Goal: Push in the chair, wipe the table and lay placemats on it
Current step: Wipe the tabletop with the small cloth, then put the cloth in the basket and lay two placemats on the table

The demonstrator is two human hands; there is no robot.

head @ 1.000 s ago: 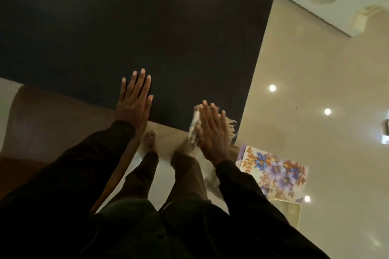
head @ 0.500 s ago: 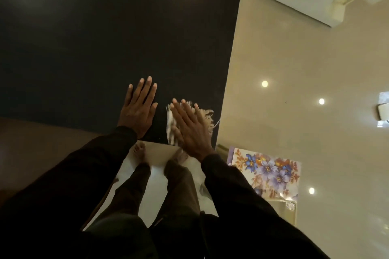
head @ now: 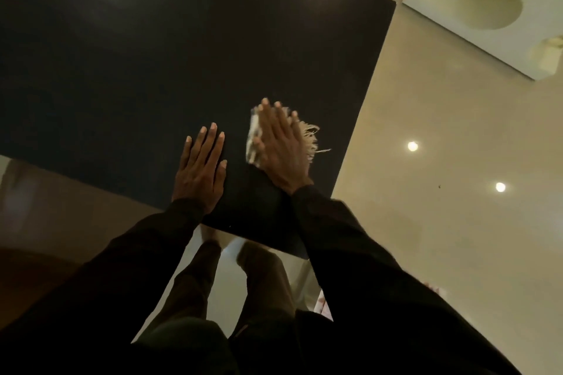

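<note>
Under the flat right hand (head: pixel 281 151) lies the cloth (head: pixel 255 143), pressed onto the dark table (head: pixel 182 55), fringe poking out right. Just left, the left hand (head: pixel 201 173) rests empty, fingers spread.

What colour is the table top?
The table top is very dark, nearly black, in the head view.

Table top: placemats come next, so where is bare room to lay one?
The dark table is bare beyond and left of the left hand. Crowded only at the near right corner, where the right hand presses the fringed cloth.
</note>
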